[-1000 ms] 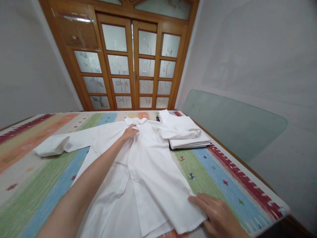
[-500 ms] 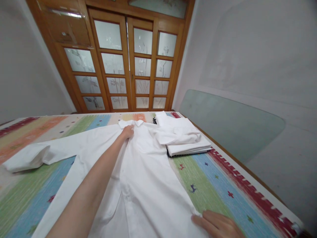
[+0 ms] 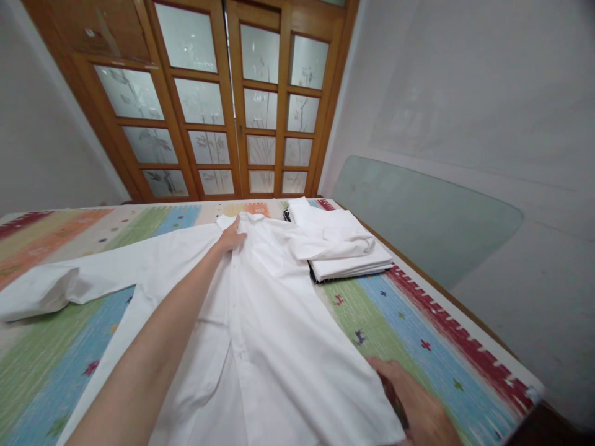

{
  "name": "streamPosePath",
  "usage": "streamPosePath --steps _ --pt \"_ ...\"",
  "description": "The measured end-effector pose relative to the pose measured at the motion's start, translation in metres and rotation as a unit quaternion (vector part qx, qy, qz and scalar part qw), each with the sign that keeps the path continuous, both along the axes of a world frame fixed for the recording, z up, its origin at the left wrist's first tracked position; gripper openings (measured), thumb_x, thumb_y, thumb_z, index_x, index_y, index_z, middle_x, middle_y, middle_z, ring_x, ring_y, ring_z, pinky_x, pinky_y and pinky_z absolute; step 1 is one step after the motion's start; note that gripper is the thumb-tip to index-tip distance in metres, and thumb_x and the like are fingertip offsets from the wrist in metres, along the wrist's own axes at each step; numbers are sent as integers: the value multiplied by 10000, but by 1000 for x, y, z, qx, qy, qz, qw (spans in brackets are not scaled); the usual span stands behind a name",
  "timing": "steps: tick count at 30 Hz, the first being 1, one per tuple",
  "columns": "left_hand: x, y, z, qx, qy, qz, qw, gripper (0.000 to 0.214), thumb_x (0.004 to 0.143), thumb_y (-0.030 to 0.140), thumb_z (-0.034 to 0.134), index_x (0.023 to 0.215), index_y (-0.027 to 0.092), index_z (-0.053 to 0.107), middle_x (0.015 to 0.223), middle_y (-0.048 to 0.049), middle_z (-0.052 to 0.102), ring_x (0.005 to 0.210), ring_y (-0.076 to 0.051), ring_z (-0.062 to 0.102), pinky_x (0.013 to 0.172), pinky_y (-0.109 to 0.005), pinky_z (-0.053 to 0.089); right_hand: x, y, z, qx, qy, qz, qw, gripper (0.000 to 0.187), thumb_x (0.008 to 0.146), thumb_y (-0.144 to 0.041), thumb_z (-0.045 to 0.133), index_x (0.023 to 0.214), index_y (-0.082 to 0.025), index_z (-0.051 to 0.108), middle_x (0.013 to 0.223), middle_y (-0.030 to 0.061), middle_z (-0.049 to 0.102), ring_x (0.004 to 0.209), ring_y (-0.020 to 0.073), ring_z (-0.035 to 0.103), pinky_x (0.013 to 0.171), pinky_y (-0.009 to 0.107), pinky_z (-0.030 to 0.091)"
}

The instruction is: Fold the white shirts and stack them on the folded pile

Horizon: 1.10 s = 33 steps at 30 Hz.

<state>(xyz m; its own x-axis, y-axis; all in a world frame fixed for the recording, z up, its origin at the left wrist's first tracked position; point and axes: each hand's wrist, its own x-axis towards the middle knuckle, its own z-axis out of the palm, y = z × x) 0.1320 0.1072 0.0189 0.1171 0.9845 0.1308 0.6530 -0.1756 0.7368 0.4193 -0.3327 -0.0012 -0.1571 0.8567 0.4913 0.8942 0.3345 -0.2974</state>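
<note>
A long-sleeved white shirt (image 3: 274, 334) with a collar and button front lies spread over the striped cloth, one sleeve (image 3: 111, 266) stretched to the left. My left hand (image 3: 232, 237) pinches the front edge just below the collar, its forearm crossing over the shirt. At the lower right, my right hand (image 3: 413, 396) is at the shirt's side edge near the hem corner. Its fingers curl around the fabric, partly in shadow and slightly blurred. A chest pocket flap shows between the left forearm and the button line.
Folded white garments (image 3: 339, 241) with a dark layer beneath are stacked right of the collar. The tabletop wears a multicoloured striped cloth (image 3: 385, 347). A pale green glass panel (image 3: 427, 217) leans on the right wall. Wooden doors with glass panes (image 3: 260, 111) stand beyond.
The camera view has shifted slightly. My right hand has turned and its grip at the shirt's edge has changed; that edge looks straighter. My left hand remains by the collar.
</note>
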Motion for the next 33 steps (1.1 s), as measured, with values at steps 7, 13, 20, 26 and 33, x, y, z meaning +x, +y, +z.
streamPosePath --steps 7,13,20,26,33 --pt "-10 -47 15 -108 -210 -35 971 1020 722 214 730 1557 225 143 1453 -229 448 1081 -232 641 862 -322 527 3 10 -8 -12 -5 8 1000 600 834 -99 469 1421 -207 407 1162 100 705 961 215 717 798 289 595" --pt "-23 -124 20 -188 -256 -50 947 1212 646 229 829 1554 337 34 1437 -204 461 950 -192 661 700 -249 524 7 9 -6 -41 -39 39 998 784 672 0 386 1407 -242 509 997 63 726 843 203 714 724 290 595" --pt "-42 -213 20 -318 -285 -119 896 1214 659 167 789 1540 391 -15 1125 -76 628 704 -143 648 560 -250 514 11 12 1 6 -86 47 995 851 595 32 375 1381 -252 536 997 52 705 841 185 702 729 259 578" --pt "-54 -236 21 -241 -323 -104 909 871 677 131 704 1456 260 337 883 12 587 576 -75 574 523 -206 481 14 12 6 -1 -146 78 986 792 614 16 403 1339 -264 557 921 57 665 762 180 667 645 259 550" --pt "-74 -255 20 -130 -66 -86 985 401 789 351 554 1160 209 496 864 13 601 489 -95 537 462 -236 394 -7 8 48 -103 -149 144 973 243 729 -199 616 958 -229 691 1115 107 610 1037 277 592 889 397 511"
